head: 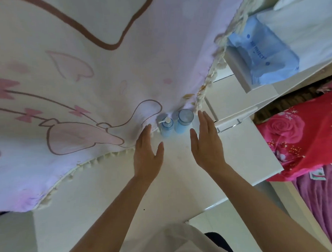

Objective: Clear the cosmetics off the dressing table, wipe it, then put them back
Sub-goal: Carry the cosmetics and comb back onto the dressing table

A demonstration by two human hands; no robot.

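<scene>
Two pale blue cosmetics stand side by side at the back of the white dressing table [182,181]: a pump bottle [166,128] on the left and a capped bottle [184,121] on the right. My left hand [147,154] is stretched out flat just left of the pump bottle, its fingertips at the edge of the hanging cloth. My right hand [207,141] reaches forward with straight fingers just right of the capped bottle. Neither hand holds anything.
A large pink-patterned cloth [75,82] with a tasselled hem hangs over the table's back and left. A blue packet [262,54] lies on white shelving at upper right. A clear holder [229,123] sits right of the bottles. Red floral bedding [303,136] lies beyond the table's right edge.
</scene>
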